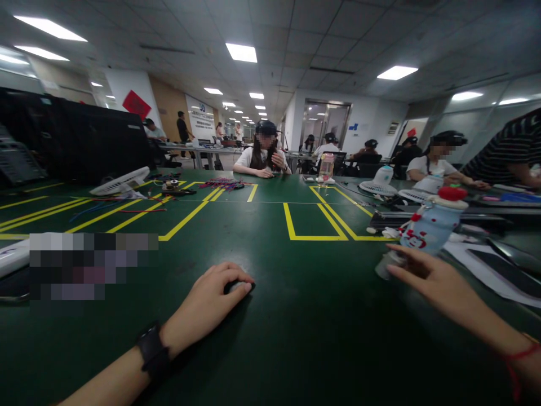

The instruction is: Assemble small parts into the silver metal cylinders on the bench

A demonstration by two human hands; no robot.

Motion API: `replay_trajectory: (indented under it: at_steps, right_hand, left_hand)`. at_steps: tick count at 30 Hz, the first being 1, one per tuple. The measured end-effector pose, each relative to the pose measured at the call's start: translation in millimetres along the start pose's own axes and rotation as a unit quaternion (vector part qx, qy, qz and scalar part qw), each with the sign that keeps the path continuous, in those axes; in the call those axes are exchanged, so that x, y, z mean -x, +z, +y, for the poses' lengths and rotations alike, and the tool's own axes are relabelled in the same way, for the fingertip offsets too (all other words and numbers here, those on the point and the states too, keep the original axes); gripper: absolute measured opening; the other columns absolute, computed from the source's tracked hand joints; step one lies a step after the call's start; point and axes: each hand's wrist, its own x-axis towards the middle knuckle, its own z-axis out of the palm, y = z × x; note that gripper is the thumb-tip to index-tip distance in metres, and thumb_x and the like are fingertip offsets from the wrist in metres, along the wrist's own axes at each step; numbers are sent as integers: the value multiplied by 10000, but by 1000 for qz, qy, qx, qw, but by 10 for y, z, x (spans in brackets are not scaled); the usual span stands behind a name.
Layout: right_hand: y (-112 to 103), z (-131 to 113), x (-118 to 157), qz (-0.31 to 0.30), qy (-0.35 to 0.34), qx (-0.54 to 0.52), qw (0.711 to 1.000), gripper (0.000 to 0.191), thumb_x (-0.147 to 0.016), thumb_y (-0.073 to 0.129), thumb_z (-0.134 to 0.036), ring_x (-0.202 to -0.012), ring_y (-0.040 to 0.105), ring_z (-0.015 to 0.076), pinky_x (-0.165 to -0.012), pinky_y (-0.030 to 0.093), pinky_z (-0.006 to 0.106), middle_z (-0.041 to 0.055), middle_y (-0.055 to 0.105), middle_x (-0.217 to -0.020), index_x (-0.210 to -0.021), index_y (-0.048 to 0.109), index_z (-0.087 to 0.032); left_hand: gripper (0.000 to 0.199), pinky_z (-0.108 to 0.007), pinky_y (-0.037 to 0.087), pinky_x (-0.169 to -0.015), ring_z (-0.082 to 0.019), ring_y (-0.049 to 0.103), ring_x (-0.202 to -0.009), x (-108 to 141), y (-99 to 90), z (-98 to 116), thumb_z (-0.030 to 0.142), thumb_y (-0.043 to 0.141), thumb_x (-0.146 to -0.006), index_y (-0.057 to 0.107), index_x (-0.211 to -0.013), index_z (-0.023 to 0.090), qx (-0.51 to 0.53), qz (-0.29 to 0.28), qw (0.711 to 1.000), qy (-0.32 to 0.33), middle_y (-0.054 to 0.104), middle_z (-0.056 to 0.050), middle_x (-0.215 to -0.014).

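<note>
My left hand (220, 290) rests low over the green table (270, 338), its fingers curled and closed round a small grey-and-black object (235, 286). Most of that object is hidden by the fingers, so its kind cannot be made out. On the right, my right hand (426, 276) has thumb and index finger at a small whitish cylinder (384, 267), which looks blurred and slightly tilted. The other right fingers are largely hidden. Just behind this hand stands a light-blue bottle (437, 225) with a red top and cartoon print.
Yellow tape (319, 238) marks rectangles on the table. Wires (226, 184) and a white fan (122, 181) lie at the far left. A mouse (513, 256) and papers are at right. A person (264, 152) sits opposite; others work at right and behind. A blurred patch covers the left.
</note>
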Motion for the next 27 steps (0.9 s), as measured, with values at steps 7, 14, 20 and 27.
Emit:
replay_trajectory:
  at_steps: [7,14,20,27]
  right_hand:
    - [774,-1354,107,-93,-232,-157,955,483,-780,571,-353,-1060,556,174,-938,439,343,31,567,-1215,-1249,494,-267]
    - [1188,-1475,80,-112,-217,-245,938,647,-719,652,-285,-1026,569,160,-926,441,348,46,597,-1140,-1301,375,-236]
    - [1175,-1448,81,-124,-215,-281,927,510,-719,655,-260,-1005,572,155,-892,455,333,42,596,-1107,-1178,435,-220]
    - [998,-1324,119,-85,-202,-238,946,377,-727,621,-272,-911,593,152,-815,482,313,39,610,-1021,-1073,485,-214]
  left_hand:
    - [240,-342,447,-844,-211,574,-938,-36,-36,77,401,480,-859,657,-958,273,7,1,1000,-16,628,-16,-1001]
    - [234,-328,448,-817,-192,567,-921,-223,-6,471,359,495,-866,643,-1024,270,28,61,997,45,615,-22,-1018]
    - [184,-307,450,-793,-178,575,-878,-398,75,635,321,532,-850,694,-862,234,68,86,991,77,612,-21,-916]
    - [221,-360,434,-828,-212,555,-918,-267,140,377,404,545,-828,714,-869,269,42,31,998,32,602,-28,-966]
